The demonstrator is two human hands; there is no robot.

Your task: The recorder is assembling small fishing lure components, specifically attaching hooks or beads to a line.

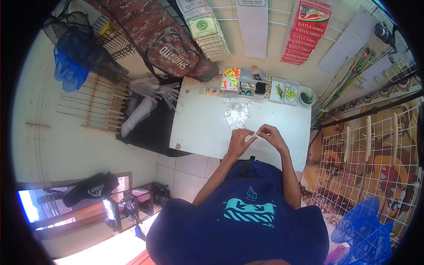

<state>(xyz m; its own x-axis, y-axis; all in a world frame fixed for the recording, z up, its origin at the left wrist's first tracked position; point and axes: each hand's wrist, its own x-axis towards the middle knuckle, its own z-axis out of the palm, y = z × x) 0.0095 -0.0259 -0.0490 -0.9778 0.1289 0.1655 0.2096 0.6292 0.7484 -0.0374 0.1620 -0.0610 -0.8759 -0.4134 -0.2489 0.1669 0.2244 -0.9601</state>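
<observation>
At the near side of the white table (198, 128), my left hand (240, 140) and my right hand (271, 136) meet with their fingertips almost touching. Both are curled into a pinch. Something small and pale seems to sit between the fingertips, too small to make out. Just beyond my left hand lies a loose pile of small clear plastic packets (237, 114) with whitish contents.
Along the table's back stand a tray of bright floats (230, 78), a compartment box (252, 82), a box of green-yellow pieces (291, 92) and a round tub (306, 96). Fishing rods (342, 86) lean at right. A camouflage bag (165, 48) hangs behind, left.
</observation>
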